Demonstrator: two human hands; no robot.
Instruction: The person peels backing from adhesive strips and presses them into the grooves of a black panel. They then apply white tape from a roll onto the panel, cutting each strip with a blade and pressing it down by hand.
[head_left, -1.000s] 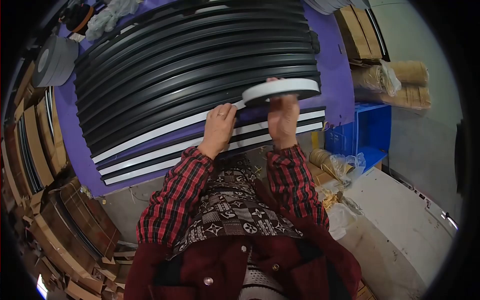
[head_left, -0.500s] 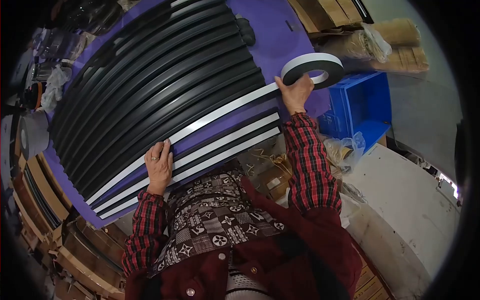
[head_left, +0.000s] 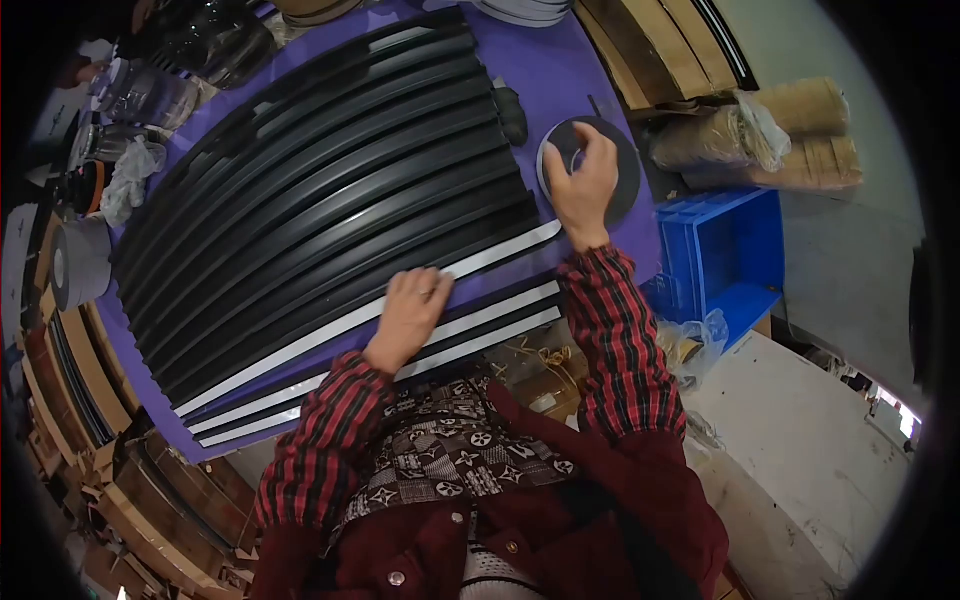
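Observation:
Rows of long black ribbed strips [head_left: 330, 190] lie side by side on a purple table surface [head_left: 560, 85]. Along the nearest one runs white tape [head_left: 300, 343], ending close to my right wrist. My left hand [head_left: 410, 315] presses down on this taped strip with bent fingers, thumb toward the right. My right hand [head_left: 587, 185] grips a large dark tape roll [head_left: 622, 180], which lies flat at the table's right side; fingertips reach its centre hole. Closer to my body lie two more black strips with white faces [head_left: 500, 304].
A blue plastic crate [head_left: 680, 255] stands right of the table, with wrapped cardboard bundles [head_left: 700, 140] behind it. Clear jars [head_left: 150, 95] and a grey roll [head_left: 82, 265] line the left edge. Long cardboard boxes [head_left: 170, 500] are at lower left.
My left hand has slid rightward along the taped strip. The roll has gone from tilted up to lying flat, and the tape no longer visibly runs into it.

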